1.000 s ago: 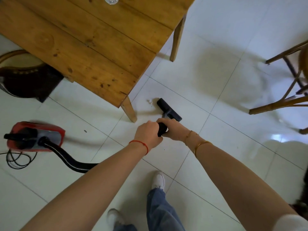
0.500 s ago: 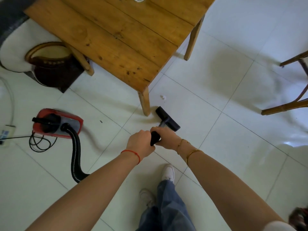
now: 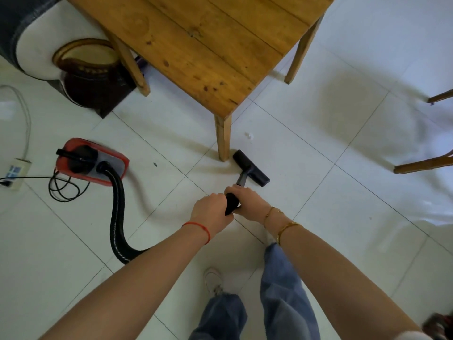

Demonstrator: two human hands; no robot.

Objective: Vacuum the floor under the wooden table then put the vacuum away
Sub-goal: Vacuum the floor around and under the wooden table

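floor [image 3: 318,168]: white tile, glossy; nozzle should slide easy. Small white scrap [image 3: 249,135] just past the near leg, not picked up yet; a dark speck [image 3: 155,164] lies between vac and leg.
table [image 3: 208,45]: wood planks, top centre. Near leg [image 3: 223,138] stands right beside the nozzle, w/ the under-table floor mostly beyond it, so the vacuuming looks to be at an early stage.
vac [image 3: 90,160]: red canister on floor at left, well apart from the hands. Prob. the heavy part; to put away, lift by the black top handle, not by the hose.
hose [image 3: 116,212]: black, ribbed, bendy; loops from canister front, then passes under the left forearm. Will drag and kink if pulled hard, could tug canister over.
cord [image 3: 61,187]: thin black, coiled loose beside vac, runs to a power strip [image 3: 14,173] at left edge. Trip/snag risk.
wand [image 3: 231,203]: stiff black tube, light; best hold is where the hands are, upper end.
nozzle [image 3: 251,171]: flat black head on tile, just right of near leg, one end almost touching it.
left hand [image 3: 210,212]: fingers curled tight round wand's upper end.
right hand [image 3: 250,201]: wrapped round wand just below the left, fingers clamped.
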